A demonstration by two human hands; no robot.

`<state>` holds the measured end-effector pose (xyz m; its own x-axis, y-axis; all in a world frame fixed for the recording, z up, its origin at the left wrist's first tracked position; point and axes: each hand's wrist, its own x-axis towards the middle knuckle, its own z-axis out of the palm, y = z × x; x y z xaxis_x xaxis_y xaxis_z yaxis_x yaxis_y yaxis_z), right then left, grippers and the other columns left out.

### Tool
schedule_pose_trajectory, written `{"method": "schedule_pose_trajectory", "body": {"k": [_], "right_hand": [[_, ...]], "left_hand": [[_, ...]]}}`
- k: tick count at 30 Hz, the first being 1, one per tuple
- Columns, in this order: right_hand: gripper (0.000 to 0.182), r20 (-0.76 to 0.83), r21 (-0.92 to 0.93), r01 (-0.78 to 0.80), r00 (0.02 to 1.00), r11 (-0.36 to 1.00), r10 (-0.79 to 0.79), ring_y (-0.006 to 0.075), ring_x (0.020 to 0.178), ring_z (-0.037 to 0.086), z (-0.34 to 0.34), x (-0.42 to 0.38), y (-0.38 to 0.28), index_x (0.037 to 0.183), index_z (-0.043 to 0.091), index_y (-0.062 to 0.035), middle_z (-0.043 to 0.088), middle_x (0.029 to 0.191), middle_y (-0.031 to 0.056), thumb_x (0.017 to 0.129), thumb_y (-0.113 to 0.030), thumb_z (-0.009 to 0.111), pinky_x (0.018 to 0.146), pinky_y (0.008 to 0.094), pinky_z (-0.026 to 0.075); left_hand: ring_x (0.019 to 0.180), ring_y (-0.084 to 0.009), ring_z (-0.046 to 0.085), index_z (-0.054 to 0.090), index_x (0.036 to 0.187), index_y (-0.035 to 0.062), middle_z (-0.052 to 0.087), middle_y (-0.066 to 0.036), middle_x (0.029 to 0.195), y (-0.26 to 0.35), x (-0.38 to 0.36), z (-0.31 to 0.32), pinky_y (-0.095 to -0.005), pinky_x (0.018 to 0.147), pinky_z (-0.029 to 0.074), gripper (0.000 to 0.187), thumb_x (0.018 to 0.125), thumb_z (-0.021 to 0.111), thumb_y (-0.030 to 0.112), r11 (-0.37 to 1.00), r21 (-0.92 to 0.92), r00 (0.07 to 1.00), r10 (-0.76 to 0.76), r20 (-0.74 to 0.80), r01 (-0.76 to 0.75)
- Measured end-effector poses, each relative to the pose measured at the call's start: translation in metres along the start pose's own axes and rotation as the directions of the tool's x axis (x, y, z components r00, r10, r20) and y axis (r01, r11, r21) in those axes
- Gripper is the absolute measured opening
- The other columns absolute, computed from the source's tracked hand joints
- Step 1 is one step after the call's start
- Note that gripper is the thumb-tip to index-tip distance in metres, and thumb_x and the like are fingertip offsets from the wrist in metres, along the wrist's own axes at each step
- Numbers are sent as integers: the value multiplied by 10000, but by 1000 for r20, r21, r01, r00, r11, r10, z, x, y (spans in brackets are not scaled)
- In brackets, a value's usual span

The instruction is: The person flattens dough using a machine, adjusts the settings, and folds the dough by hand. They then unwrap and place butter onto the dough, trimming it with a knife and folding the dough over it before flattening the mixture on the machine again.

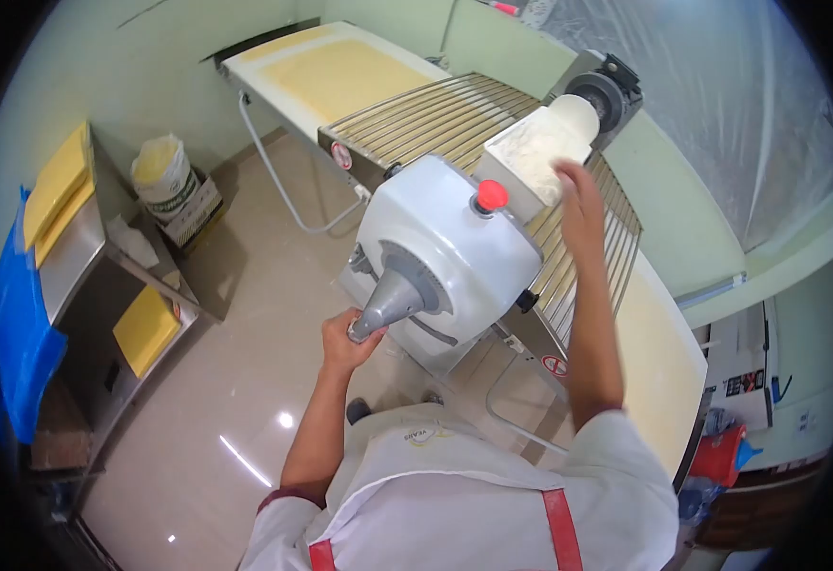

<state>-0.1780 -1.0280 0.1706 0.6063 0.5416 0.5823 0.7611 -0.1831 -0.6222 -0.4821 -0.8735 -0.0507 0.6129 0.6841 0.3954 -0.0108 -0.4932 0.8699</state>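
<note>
My left hand (348, 341) is closed round the end of the grey lever (393, 300) on the side of a white machine (436, 219). A red button (491, 195) stands on top of the machine. My right hand (578, 195) is at the near right edge of a white tray (540, 152) of pale flour, its fingers slightly blurred; whether they hold anything is hard to see. Metal bar guards (436, 119) slope away on both sides of the tray. A yellowish dough sheet (336, 71) lies on the far belt.
At the left stands a metal shelf unit (79, 271) with yellow slabs (59, 190) and blue plastic (21, 324). A white sack (162, 176) sits in a box by the wall. A thin metal leg frame (278, 186) is under the far belt. A red container (718, 455) is at the lower right.
</note>
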Motion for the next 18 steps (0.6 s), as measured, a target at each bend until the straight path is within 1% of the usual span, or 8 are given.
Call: {"method": "schedule_pose_trajectory", "body": {"k": [3, 6, 10, 13, 14, 15, 16, 18], "right_hand": [[280, 585, -54, 74, 810, 996, -28, 212, 1002, 611, 15, 84, 23, 1116, 631, -24, 667, 1049, 132, 911, -175, 514, 928, 311, 442], [294, 827, -449, 126, 435, 885, 357, 216, 958, 613, 18, 109, -3, 1112, 629, -5, 676, 1018, 136, 905, -186, 526, 907, 325, 444], [344, 804, -340, 420, 593, 841, 29, 216, 908, 626, 17, 120, 70, 1122, 664, -68, 687, 997, 155, 836, -259, 650, 872, 354, 464], [387, 598, -217, -41, 784, 975, 166, 214, 981, 603, 14, 127, 66, 1231, 595, -37, 629, 1163, 131, 920, -266, 585, 864, 382, 484], [330, 541, 63, -449, 766, 891, 348, 225, 963, 599, 26, 142, 104, 1160, 608, -43, 622, 1109, 107, 951, -289, 541, 847, 398, 492], [280, 528, 666, -547, 826, 507, 198, 212, 936, 595, 31, 141, 112, 1060, 620, -75, 618, 1028, 79, 959, -315, 517, 822, 381, 493], [247, 421, 842, -507, 832, 185, 362, 195, 825, 603, 12, 127, 74, 938, 602, -103, 620, 912, 58, 967, -308, 468, 693, 359, 493], [211, 397, 880, -290, 884, -376, 246, 187, 565, 513, -16, 109, 95, 778, 528, -128, 514, 653, 24, 932, -249, 449, 477, 320, 394]], "left_hand": [[523, -265, 609, 615, 721, 37, 597, -132, 583, 2, -4, 1, -331, 528, 474, 315, 666, 823, 267, 999, -9, 999, -40, -6, 40], [524, -232, 605, 616, 724, 35, 589, -120, 576, 1, -5, 4, -322, 536, 473, 314, 662, 827, 259, 998, -30, 997, -61, -49, 60], [644, -189, 633, 641, 843, 31, 637, -105, 679, 0, -10, 3, -324, 617, 486, 402, 667, 824, 343, 980, -67, 982, -186, 20, 187], [1012, -238, 581, 560, 1148, 15, 609, -129, 1061, 7, -10, -8, -389, 905, 439, 740, 705, 722, 585, 977, -155, 989, -148, -14, 144], [1122, -268, 536, 510, 1234, 7, 566, -138, 1172, 11, 2, -11, -416, 992, 396, 858, 709, 680, 664, 991, -126, 998, -46, -51, 39], [1202, -287, 480, 482, 1260, -13, 524, -151, 1231, 49, 22, -12, -442, 1066, 331, 928, 711, 644, 717, 998, -63, 997, -5, -83, -1], [1213, -286, 480, 481, 1269, -18, 534, -158, 1234, 71, 43, -10, -433, 1068, 331, 887, 745, 647, 678, 998, -22, 989, 51, -137, -55], [1213, -276, 484, 472, 1282, -33, 528, -162, 1270, 99, 87, -2, -406, 1069, 330, 643, 888, 604, 459, 984, 62, 976, 175, -132, -168]]}}
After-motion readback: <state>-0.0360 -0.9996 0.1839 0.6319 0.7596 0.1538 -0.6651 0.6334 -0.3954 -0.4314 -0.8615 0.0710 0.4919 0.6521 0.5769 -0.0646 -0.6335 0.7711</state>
